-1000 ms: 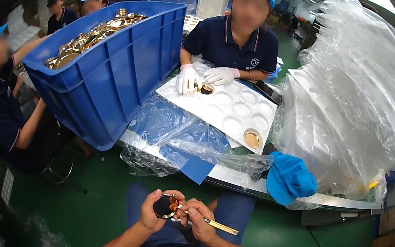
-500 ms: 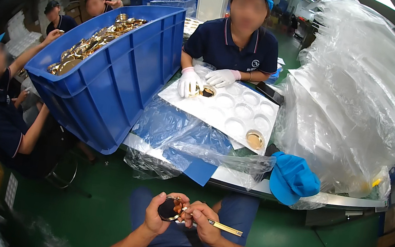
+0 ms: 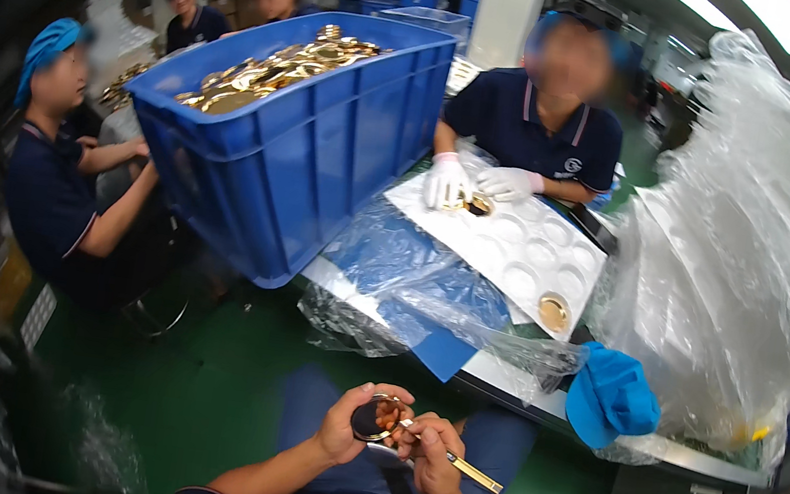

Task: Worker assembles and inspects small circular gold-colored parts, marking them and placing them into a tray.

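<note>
My left hand (image 3: 344, 429) holds a small round gold-rimmed part with a dark face (image 3: 374, 417) over my lap. My right hand (image 3: 428, 446) grips a thin gold tool (image 3: 472, 473), its tip at the round part and its handle pointing right. Across the table a person in white gloves (image 3: 449, 180) presses a gold part into a white moulded tray (image 3: 516, 246) with round pockets. One gold round part (image 3: 553, 313) sits in a near pocket of that tray.
A big blue crate (image 3: 313, 150) heaped with gold parts overhangs the table's left end. Crumpled clear plastic sheets (image 3: 736, 265) pile up on the right. A blue cap (image 3: 611, 397) lies at the table's near edge. Other people sit at the left and behind.
My head has tilted, so the scene sits slightly lower and to the right. My hands stay together on the round part with the tool.
</note>
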The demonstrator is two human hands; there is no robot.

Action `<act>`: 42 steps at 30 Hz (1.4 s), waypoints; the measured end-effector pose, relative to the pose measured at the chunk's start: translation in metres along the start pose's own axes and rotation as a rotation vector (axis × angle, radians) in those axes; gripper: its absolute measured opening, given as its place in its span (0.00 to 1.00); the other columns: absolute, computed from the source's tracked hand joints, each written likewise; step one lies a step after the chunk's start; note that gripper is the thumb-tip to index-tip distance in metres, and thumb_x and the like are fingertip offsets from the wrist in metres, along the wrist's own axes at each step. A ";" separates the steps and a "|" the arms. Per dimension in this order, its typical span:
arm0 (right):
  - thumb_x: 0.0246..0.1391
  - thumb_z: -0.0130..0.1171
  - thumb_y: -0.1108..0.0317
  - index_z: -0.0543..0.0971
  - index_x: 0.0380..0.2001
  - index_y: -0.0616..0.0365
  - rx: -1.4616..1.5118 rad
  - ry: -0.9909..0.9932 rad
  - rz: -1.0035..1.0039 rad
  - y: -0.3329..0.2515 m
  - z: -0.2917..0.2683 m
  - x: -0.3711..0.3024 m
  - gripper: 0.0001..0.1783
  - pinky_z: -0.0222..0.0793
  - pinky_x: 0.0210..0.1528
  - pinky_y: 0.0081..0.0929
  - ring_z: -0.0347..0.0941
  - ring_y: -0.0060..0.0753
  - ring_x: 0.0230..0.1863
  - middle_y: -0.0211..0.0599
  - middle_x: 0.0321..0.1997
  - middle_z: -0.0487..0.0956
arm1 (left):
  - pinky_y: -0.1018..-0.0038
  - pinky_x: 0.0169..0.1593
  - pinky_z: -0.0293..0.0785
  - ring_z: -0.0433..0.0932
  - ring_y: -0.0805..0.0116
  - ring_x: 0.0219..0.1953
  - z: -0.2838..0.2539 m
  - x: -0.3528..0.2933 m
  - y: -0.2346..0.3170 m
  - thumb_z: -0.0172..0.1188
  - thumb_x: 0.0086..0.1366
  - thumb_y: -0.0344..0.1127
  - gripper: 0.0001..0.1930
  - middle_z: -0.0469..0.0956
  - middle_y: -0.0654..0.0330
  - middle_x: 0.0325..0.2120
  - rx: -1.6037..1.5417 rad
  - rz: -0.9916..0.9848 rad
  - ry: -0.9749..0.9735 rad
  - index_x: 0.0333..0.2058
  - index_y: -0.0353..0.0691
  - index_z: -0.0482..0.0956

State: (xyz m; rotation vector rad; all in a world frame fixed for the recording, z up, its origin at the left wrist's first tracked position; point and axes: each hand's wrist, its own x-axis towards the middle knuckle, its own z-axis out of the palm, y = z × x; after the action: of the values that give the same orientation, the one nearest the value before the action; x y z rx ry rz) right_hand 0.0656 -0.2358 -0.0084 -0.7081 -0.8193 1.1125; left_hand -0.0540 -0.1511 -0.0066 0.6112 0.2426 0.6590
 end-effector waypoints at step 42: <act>0.56 0.51 0.65 0.70 0.32 0.63 -0.113 0.078 -0.012 -0.006 -0.016 0.013 0.11 0.67 0.26 0.19 0.68 0.24 0.24 0.37 0.29 0.68 | 0.72 0.44 0.68 0.70 0.65 0.43 -0.007 0.000 -0.003 0.40 0.64 0.50 0.29 0.69 0.53 0.43 -0.188 -0.064 -0.097 0.56 0.35 0.59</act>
State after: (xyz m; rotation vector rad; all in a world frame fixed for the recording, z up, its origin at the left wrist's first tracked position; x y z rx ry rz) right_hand 0.0854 -0.2270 -0.0091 -0.8350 -0.8235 1.0274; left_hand -0.0546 -0.1500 -0.0141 0.4521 0.1078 0.5811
